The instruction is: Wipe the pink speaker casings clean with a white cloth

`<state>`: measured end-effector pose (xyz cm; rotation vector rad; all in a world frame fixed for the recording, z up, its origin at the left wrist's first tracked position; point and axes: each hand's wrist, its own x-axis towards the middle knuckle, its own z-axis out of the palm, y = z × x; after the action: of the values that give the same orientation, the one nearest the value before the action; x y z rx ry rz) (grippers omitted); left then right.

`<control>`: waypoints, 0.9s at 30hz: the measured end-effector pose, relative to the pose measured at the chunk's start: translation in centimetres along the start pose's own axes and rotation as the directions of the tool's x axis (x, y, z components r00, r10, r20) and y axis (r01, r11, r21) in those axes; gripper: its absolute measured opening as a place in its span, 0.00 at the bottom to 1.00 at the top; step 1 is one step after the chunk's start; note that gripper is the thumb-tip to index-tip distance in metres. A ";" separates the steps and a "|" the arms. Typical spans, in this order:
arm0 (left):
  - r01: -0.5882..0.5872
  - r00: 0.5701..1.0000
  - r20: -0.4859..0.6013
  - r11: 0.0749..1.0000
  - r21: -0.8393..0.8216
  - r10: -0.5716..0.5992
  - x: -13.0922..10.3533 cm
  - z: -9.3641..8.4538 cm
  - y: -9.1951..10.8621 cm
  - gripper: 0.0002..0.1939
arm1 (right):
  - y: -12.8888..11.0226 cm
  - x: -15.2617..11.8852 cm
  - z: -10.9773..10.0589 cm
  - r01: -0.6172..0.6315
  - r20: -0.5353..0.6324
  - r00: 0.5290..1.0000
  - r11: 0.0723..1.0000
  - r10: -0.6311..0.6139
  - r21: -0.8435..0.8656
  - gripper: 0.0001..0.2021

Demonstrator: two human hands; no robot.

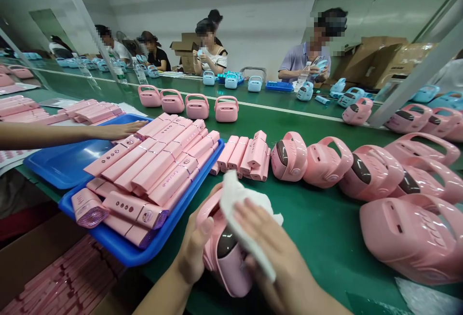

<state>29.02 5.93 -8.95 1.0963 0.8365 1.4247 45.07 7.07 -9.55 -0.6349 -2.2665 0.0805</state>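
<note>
Wiping seems in progress: left hand (pixel 197 250) grips the pink speaker (pixel 222 257), right hand (pixel 271 252) presses a white cloth (pixel 240 213) on it, while many speakers (pixel 372 172) wait on the bench (pixel 318 223).

No text, label or number is legible anywhere.
</note>
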 end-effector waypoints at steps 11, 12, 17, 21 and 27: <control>-0.053 0.999 0.013 0.994 0.100 0.052 -0.3 1.0 0.3 0.27 | -0.9 -0.8 -0.2 -0.187 0.037 0.981 0.982 0.188 -0.034 0.24; -0.059 0.998 0.028 0.991 0.123 0.056 -0.2 1.0 0.3 0.26 | -0.9 -0.8 -0.3 -0.221 0.034 0.975 0.975 0.222 -0.031 0.25; -0.057 0.997 0.067 0.971 0.234 0.043 -0.3 1.2 0.6 0.30 | -1.0 -1.1 -0.6 -0.022 0.041 0.999 0.996 0.026 -0.084 0.30; -0.058 0.997 0.055 0.971 0.231 0.047 -0.5 1.6 0.7 0.30 | -1.1 -1.3 -0.9 -0.253 0.048 0.966 0.967 0.254 -0.029 0.27; -0.075 0.997 0.044 0.961 0.264 0.066 -0.6 1.8 0.6 0.30 | -1.2 -1.3 -0.9 -0.121 0.047 0.991 0.991 0.124 -0.055 0.27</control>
<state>30.50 5.09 -7.92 1.3622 0.9927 1.3742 45.97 5.32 -9.53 -0.8084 -2.2827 0.0983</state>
